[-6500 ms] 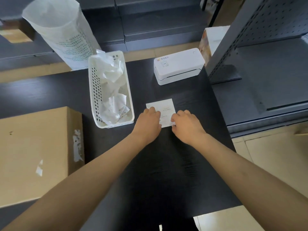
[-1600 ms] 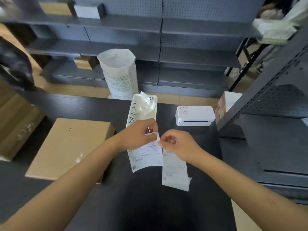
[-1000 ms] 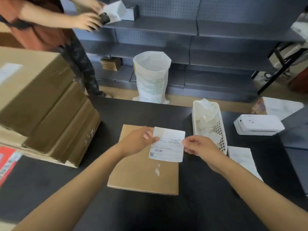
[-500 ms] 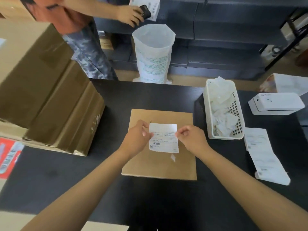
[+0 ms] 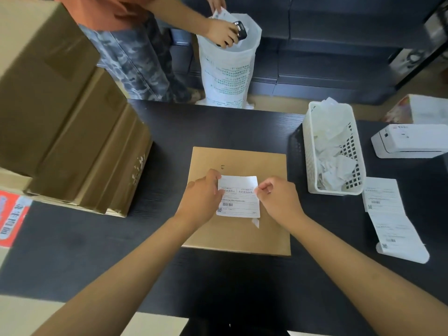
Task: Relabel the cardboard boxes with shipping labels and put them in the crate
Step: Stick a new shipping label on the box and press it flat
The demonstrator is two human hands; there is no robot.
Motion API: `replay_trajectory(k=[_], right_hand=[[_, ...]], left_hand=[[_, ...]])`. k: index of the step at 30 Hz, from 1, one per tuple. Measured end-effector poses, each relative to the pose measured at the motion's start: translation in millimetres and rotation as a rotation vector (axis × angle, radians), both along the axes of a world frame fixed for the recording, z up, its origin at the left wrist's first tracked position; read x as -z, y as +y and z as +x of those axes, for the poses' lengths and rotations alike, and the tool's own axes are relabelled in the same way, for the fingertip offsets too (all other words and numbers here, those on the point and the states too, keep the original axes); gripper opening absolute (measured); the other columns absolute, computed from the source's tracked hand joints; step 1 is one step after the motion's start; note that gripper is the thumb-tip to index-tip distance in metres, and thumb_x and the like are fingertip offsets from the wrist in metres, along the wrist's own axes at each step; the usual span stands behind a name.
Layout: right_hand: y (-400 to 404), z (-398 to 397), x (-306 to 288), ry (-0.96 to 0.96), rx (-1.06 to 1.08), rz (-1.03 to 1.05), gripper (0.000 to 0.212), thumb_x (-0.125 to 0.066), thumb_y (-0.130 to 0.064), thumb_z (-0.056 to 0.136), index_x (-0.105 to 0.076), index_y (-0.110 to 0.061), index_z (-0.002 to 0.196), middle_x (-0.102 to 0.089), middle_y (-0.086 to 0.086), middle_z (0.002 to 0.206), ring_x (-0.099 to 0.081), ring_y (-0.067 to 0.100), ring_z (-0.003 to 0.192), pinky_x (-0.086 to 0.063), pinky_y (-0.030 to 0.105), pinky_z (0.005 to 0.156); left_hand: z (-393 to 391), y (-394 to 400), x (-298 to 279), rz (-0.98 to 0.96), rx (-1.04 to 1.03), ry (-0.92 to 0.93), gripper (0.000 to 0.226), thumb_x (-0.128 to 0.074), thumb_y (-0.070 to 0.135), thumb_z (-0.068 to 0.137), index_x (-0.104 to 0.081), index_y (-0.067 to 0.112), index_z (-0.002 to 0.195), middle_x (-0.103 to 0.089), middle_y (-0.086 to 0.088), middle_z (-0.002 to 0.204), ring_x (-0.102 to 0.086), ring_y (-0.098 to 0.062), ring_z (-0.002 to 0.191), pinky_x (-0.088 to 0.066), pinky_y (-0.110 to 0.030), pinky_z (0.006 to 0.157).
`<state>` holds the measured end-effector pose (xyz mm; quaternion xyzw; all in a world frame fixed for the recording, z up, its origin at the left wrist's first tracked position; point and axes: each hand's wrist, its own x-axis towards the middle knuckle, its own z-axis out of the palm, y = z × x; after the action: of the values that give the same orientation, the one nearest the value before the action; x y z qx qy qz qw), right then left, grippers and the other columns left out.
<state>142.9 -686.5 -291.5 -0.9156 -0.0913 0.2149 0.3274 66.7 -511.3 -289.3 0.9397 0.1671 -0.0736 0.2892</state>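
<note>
Both hands pinch the shipping label (image 5: 238,196) over the cardboard box (image 5: 238,163) mid-table: left hand (image 5: 202,198) at its left edge, right hand (image 5: 278,201) at its right, fingers curled.

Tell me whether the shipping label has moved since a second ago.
Yes. The shipping label was held up over the flat cardboard box's near-right edge; it now lies lower, over the box's middle.

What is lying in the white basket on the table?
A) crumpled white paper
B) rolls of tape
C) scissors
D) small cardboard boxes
A: the white basket holds crumpled white paper, heaped loosely up to its rim, and no other thing shows inside.
</note>
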Motion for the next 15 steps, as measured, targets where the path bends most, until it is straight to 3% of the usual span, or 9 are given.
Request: replay_trajectory(k=[2,5,7,10,13,15], right_hand=[[2,-1,0,0.003,-0.012,-0.037,0.004,-0.061,-0.024,0.092,-0.057,-0.022,0.09,-0.061,-0.008,0.084,-0.061,0.01,0.081,-0.039,0.014,0.061],[6,-3,-2,-0.106,-0.07,-0.253,0.032,-0.059,-0.032,0.09,-0.043,-0.022,0.116,-0.059,-0.008,0.085,-0.057,0.017,0.082,-0.034,0.033,0.076],[7,-7,0,-0.263,-0.088,-0.363,0.047,-0.059,-0.034,0.088,-0.039,-0.019,0.127,-0.058,-0.001,0.103,-0.052,0.022,0.098,-0.034,0.04,0.085],[6,-16,6,-0.429,-0.228,-0.305,0.048,-0.057,-0.028,0.091,-0.042,-0.013,0.134,-0.045,0.008,0.136,-0.037,0.028,0.129,-0.028,0.042,0.108],[5,-25,20,-0.426,-0.474,-0.285,0.061,-0.044,-0.034,0.098,-0.023,-0.01,0.15,-0.015,0.01,0.16,-0.006,0.027,0.148,-0.006,0.042,0.121],[4,-28,31,-0.415,-0.567,-0.374,0.066,-0.027,-0.042,0.1,-0.001,-0.011,0.152,0.007,0.007,0.161,0.011,0.025,0.148,0.005,0.041,0.121]], left_hand=[[0,1,5,0.102,0.053,-0.002,0.028,-0.048,0.025,0.097,-0.042,0.018,0.123,-0.065,0.001,0.101,-0.058,-0.023,0.089,-0.038,-0.034,0.087],[-2,1,13,0.3,0.136,-0.008,0.027,-0.042,0.028,0.099,-0.044,0.017,0.123,-0.059,0.001,0.11,-0.054,-0.02,0.094,-0.033,-0.032,0.087],[-5,0,17,0.359,0.156,-0.055,0.028,-0.044,0.026,0.098,-0.049,0.016,0.124,-0.053,0.001,0.115,-0.05,-0.02,0.102,-0.03,-0.031,0.088],[-11,-6,21,0.316,0.239,-0.14,0.036,-0.049,0.021,0.096,-0.051,0.01,0.13,-0.049,-0.01,0.133,-0.045,-0.029,0.124,-0.03,-0.038,0.105],[-14,-8,29,0.338,0.349,-0.042,0.055,-0.032,0.035,0.102,-0.023,0.01,0.15,-0.014,-0.007,0.16,-0.009,-0.026,0.148,-0.003,-0.038,0.119],[-17,-5,37,0.374,0.392,0.015,0.061,-0.015,0.043,0.101,0.006,0.014,0.15,0.015,0.0,0.158,0.013,-0.02,0.147,0.012,-0.035,0.119]])
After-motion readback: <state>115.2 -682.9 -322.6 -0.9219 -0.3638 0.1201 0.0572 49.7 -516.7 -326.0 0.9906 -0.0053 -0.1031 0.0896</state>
